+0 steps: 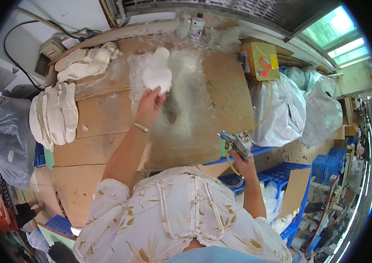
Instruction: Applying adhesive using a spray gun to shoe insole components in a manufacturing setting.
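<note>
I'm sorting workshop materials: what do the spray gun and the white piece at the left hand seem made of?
Spray gun: probably metal, fairly shiny, from its grey, glinting body. White piece: perhaps foam or fabric, matte, without visible glints; its brightness leaves this open.

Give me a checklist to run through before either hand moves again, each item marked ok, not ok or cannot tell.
1. White piece gripped by the left hand at its near end: ok.
2. Spray gun gripped by the right hand: ok.
3. Gun apart from the white piece: ok, a wide gap separates them.
4. Cardboard clean around the piece: not ok, a whitish patch covers it there.
5. Piece flat on the surface or lifted: cannot tell from this overhead view.
6. Trigger pressed or released: cannot tell, too small to make out.
</note>
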`<control>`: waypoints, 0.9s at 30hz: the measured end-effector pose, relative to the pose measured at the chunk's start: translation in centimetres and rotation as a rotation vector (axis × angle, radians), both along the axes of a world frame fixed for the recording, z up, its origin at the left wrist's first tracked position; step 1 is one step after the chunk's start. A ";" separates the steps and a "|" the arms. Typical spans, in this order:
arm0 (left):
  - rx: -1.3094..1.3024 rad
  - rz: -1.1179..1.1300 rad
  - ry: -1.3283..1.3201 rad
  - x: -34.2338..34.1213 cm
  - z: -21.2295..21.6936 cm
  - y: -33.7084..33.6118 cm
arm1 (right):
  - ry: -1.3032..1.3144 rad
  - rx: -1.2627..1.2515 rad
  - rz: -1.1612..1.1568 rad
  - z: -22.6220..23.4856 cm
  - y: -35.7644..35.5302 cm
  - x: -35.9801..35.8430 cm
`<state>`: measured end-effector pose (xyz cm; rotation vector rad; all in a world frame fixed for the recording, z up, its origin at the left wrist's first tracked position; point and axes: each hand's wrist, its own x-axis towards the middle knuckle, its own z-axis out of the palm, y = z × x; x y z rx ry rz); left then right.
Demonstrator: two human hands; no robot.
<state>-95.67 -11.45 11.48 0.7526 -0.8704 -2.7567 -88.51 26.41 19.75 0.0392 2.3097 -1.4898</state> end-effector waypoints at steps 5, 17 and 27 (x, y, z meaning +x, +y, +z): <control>0.086 -0.015 -0.275 5.0 -7.8 6.9 | 0.007 -0.053 -0.014 -0.5 1.8 0.5; -0.065 -0.107 -0.531 8.8 -8.5 9.6 | 0.164 -0.026 0.175 3.8 -4.7 -0.8; -0.119 -0.122 -0.549 9.6 -9.9 9.0 | 0.013 0.186 0.438 2.9 -10.8 -0.5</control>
